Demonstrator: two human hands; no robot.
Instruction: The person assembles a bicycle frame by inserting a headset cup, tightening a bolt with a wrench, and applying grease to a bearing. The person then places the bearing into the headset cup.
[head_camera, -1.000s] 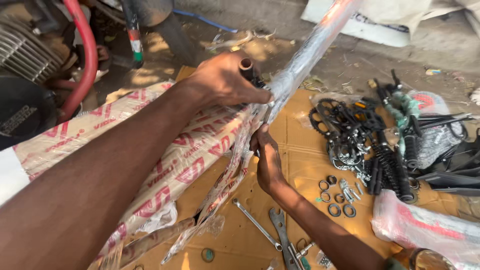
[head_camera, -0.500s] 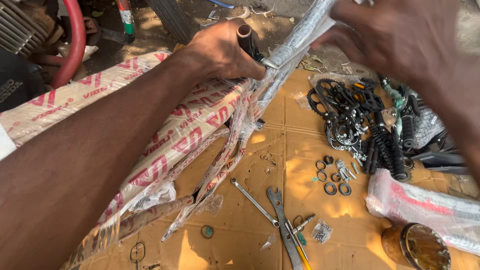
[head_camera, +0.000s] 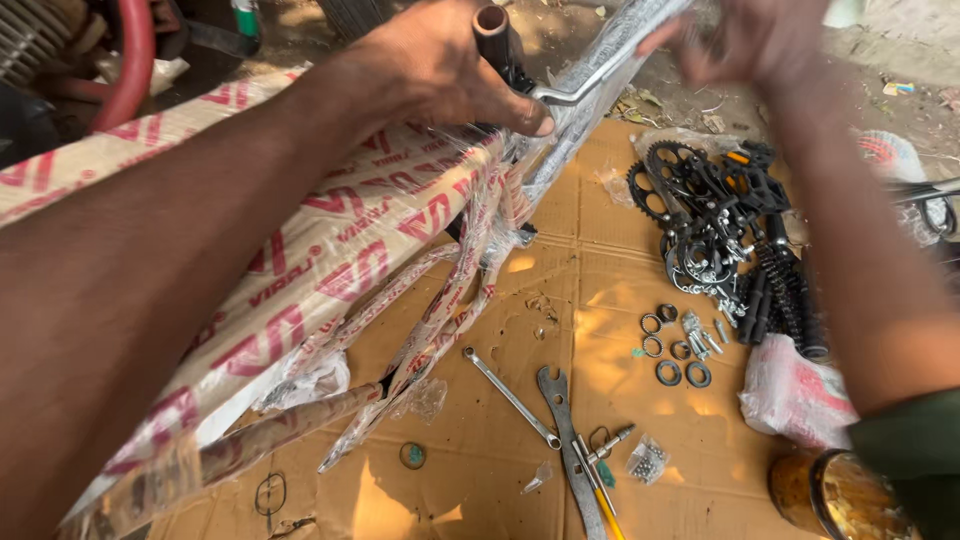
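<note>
The left hand (head_camera: 440, 70) clenches the wrapped frame (head_camera: 330, 250) at its top tube, above the cardboard (head_camera: 560, 300). The right hand (head_camera: 750, 40) is blurred on the plastic wrap (head_camera: 610, 60); its grip I cannot tell.

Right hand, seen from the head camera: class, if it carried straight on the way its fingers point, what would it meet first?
The right hand points left, toward the plastic-wrapped silver tube. That tube would likely come first, though the hand is blurred and depth is uncertain.
</note>
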